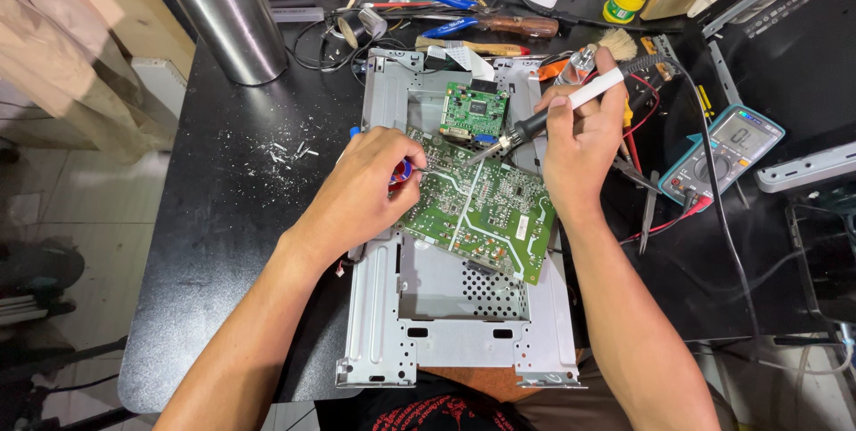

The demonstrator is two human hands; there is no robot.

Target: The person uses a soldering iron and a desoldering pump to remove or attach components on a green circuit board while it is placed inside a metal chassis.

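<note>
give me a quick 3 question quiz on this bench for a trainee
1. True or false: the right hand holds the soldering iron with its tip over the large green circuit board.
2. What does the circuit board rest on? A) metal chassis B) steel cylinder C) multimeter
3. Fill in: the left hand pinches a small red and ____ object at the board's edge.

Key: 1 true; 2 A; 3 blue

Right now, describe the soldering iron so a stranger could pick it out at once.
Start at the grey metal frame on the black table, then the big green circuit board lying on it. Above that board the right hand holds the soldering iron like a pen: white handle, black collar, metal tip on the board.
</note>
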